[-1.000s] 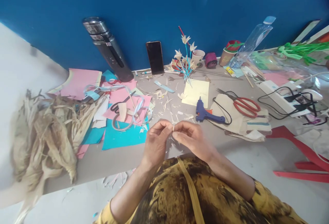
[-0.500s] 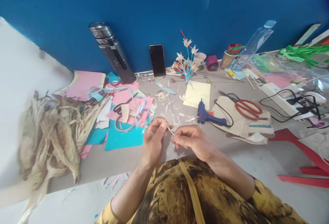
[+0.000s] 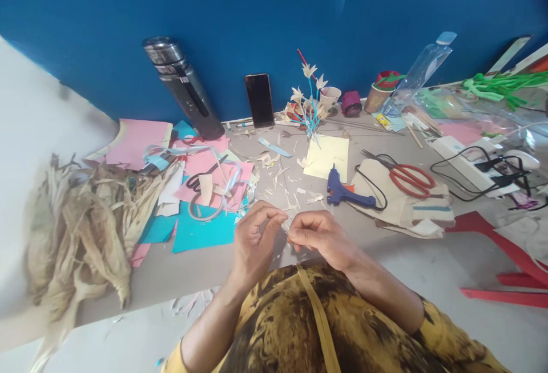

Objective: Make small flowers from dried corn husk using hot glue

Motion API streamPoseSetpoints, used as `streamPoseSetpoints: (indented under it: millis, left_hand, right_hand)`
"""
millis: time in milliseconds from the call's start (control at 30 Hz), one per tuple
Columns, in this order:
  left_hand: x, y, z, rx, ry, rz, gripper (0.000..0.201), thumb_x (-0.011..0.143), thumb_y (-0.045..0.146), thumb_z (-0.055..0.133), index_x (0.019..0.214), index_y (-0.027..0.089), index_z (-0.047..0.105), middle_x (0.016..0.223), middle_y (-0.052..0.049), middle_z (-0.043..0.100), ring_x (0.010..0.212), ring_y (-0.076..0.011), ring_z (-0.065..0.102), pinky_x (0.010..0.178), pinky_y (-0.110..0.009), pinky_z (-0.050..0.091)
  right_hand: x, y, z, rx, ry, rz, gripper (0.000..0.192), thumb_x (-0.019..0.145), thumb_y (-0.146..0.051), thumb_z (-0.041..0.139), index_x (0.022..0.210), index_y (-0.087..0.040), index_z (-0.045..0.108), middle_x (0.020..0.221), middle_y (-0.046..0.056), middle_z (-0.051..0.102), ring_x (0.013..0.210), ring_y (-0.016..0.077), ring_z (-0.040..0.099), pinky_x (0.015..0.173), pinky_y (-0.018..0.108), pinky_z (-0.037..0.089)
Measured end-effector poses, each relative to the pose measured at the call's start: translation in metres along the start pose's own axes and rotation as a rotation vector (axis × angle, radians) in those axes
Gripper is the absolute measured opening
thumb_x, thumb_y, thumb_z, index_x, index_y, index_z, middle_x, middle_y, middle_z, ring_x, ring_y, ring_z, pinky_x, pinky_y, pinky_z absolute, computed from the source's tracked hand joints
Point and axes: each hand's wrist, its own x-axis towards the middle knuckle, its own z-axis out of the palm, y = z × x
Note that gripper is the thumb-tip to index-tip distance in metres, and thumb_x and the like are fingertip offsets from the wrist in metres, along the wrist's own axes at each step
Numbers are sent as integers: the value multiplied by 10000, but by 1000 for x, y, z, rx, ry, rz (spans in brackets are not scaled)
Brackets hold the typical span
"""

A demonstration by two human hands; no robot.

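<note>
A person in a mottled yellow garment is pinching a thin pale sliver of dried husk [image 3: 286, 226] between both hands above the grey work surface [image 3: 205, 264], just in front of the blue hot-glue gun [image 3: 342, 191]. The left hand [image 3: 253, 242] is closing thumb and fingers narrowly on one end; the right hand [image 3: 319, 237] is gripping the other. Red-handled scissors [image 3: 409, 179] are lying right of the glue gun.

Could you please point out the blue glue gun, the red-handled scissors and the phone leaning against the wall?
Blue glue gun [image 3: 338, 191]: head view, on its body above the handle.
Red-handled scissors [image 3: 409, 179]: head view, on the red handle loops.
Phone [image 3: 259, 100]: head view, middle of its dark screen.
</note>
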Motion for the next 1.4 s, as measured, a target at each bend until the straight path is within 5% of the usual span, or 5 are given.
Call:
streamPoseSetpoints:
  millis: [133, 400, 767, 1100, 1400]
  left_hand:
    - [1, -2, -5, -63, 30, -27, 192, 899, 223, 648, 713, 202, 690, 711, 2, 631, 694, -143, 576, 678, -286, 425]
    - [13, -15, -24, -397, -171, -202, 206, 932, 336, 625, 889, 209, 782, 822, -45, 695, 738, -176, 645, 729, -319, 490]
    - [12, 7, -24, -100, -221, -173, 222, 906, 292, 612, 709, 192, 626, 689, -11, 589, 676, -159, 543, 662, -285, 411]
    - [5, 1, -14, 170, 221, 58, 211, 952, 262, 528, 746, 215, 536, 740, -14, 565, 724, -178, 527, 703, -308, 389]
    - [4, 1, -26, -423, -346, -232, 419, 873, 523, 661, 1128, 195, 721, 978, -101, 688, 878, -234, 654, 791, -341, 510]
  right_hand:
    - [-3, -4, -1, -6, -42, 17, 223, 783, -323, 687, 623, -169, 675, 556, -10, 618, 524, 98, 457, 529, 245, 313]
    - [-5, -1, -5, 5, -24, -20, 226, 831, -331, 694, 680, -163, 694, 573, -11, 627, 545, 99, 489, 537, 233, 353]
    - [-5, -2, -4, 16, -12, -3, 240, 818, -369, 703, 670, -181, 683, 579, -2, 632, 569, 126, 543, 573, 253, 412]
    - [-14, -3, -2, -25, -113, 6, 269, 816, -339, 683, 612, -166, 657, 594, 13, 645, 576, 128, 558, 584, 254, 421]
    - [-13, -10, -3, -50, -33, -61, 288, 833, -385, 686, 635, -179, 650, 602, 8, 632, 583, 134, 561, 582, 264, 418]
